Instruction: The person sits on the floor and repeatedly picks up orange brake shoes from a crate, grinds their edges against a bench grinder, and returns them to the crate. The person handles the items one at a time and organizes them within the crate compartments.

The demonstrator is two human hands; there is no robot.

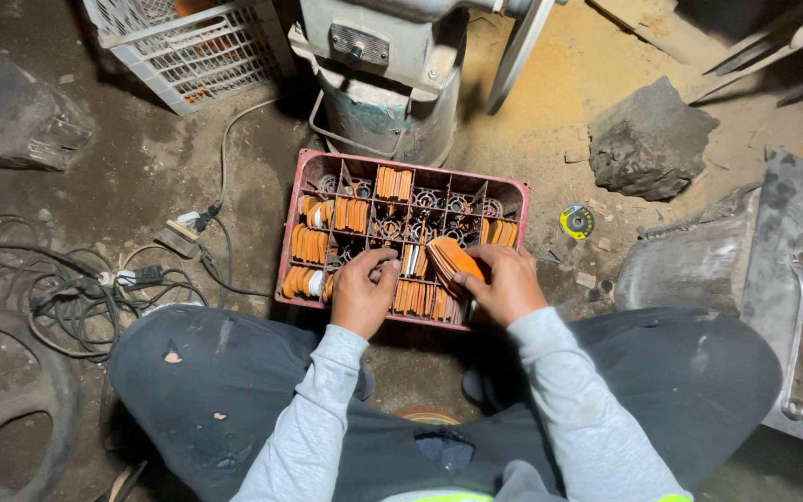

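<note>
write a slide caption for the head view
Left hand reaches into a red divided crate of orange discs while right hand holds a stack of orange discs.

1. One view only, worn on the person's head.
2. It looks steeply down past the knees to the floor (pixel 151 167).
3. It sits close above the red crate (pixel 295 242), which lies mid-frame.

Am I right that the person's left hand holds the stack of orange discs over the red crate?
Not quite: the head view shows the right hand holding the stack of orange discs over the red crate; the left hand reaches into a compartment.
</note>
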